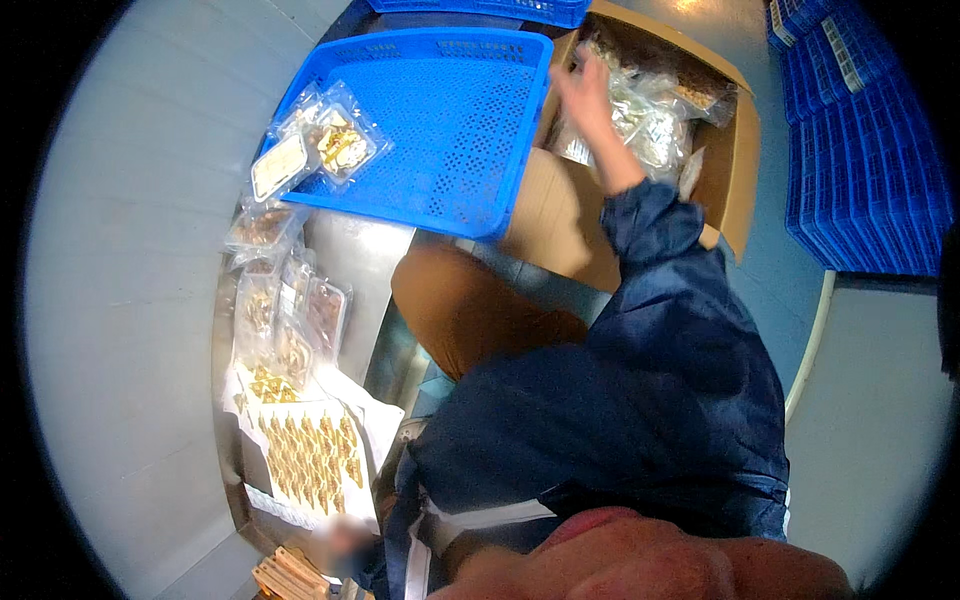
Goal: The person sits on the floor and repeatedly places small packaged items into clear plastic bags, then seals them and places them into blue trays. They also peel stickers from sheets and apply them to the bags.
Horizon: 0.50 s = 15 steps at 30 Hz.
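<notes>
My right hand (589, 90) reaches over the near side of an open cardboard box (739, 172), thumb and fingers spread; no item shows between them. Clear plastic packs of food (652, 127) fill much of the box. My left hand (346, 541) is a blur at the lower left, beside a white sheet of gold stickers (311, 457); whether it holds anything cannot be told. Further sealed packs (259, 304) lie on the metal table (352, 244) past the sheet. A few packs (345, 142) rest in the corner of a blue perforated plastic crate (480, 217).
Another blue crate (480, 7) stands beyond the first. Stacked blue crates (862, 150) rise from the floor at the right. A pale wall (135, 262) runs along the table's left side. Wooden slats (292, 574) lie at the lower left. My brown-clad knee (457, 300) is beside the table.
</notes>
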{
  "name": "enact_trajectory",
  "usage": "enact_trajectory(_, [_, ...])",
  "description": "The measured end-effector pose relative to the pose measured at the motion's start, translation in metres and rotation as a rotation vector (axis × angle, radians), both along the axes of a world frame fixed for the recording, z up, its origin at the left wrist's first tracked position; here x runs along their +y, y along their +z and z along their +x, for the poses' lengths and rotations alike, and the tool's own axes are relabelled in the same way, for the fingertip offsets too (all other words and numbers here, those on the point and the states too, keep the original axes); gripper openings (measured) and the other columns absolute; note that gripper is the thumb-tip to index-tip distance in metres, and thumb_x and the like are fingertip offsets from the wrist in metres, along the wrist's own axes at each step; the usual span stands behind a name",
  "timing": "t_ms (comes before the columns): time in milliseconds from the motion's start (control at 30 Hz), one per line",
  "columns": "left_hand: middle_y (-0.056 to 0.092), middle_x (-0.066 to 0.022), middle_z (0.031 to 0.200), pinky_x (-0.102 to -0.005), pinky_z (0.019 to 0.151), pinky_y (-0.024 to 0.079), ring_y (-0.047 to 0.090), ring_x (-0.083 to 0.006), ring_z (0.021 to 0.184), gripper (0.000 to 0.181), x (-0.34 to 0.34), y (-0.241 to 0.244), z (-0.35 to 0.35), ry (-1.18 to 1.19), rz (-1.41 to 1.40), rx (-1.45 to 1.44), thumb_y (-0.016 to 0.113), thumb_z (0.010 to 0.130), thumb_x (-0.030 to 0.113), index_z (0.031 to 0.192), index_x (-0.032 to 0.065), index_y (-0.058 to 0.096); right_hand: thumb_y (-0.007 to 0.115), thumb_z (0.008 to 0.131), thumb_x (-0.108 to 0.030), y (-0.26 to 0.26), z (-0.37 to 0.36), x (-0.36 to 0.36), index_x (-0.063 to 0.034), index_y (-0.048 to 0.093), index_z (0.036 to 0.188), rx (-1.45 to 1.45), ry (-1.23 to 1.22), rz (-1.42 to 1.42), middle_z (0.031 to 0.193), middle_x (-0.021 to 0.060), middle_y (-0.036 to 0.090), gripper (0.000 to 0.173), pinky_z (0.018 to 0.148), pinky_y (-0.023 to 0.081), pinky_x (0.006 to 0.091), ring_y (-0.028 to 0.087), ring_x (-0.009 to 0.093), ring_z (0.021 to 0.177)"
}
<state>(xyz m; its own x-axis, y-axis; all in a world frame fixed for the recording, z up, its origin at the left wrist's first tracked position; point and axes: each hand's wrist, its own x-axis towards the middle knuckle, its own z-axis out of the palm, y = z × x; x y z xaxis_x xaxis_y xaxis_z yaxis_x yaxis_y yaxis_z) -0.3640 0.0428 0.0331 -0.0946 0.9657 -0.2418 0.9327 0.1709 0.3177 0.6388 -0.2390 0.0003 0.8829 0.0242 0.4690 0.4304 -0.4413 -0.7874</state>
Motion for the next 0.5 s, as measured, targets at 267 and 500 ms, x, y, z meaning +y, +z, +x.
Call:
enact_trajectory(267, [0.056,-0.0149,0.097,-0.0402,0.073,0.047,0.057,-0.0282,0.087,0.041,-0.004,0.018,0.066,0.488,-0.091,-0.443,0.058,0.086,0.014,0.122,0.0004,0.046,0.068,0.081,-0.027,-0.022,0.264,-0.005,-0.0035,0.054,0.13,0.002,-0.288,-0.345,0.126,0.0219,0.058,0.056,0.094,0.044,0.0476,0.055,0.037,0.116])
enact_trajectory(500, [0.055,-0.0116,0.094,-0.0388,0.066,0.048,0.057,-0.0255,0.082,0.048,-0.045,0.067,0.075,0.633,-0.081,-0.451,0.058,0.084,0.011,0.129,0.0065,0.04,0.058,0.084,-0.02,0.002,0.267,0.068,-0.0123,0.067,0.112,-0.162,-0.067,-1.321,0.116,0.0132,0.067,0.03,0.097,0.04,0.0476,0.064,0.029,0.106])
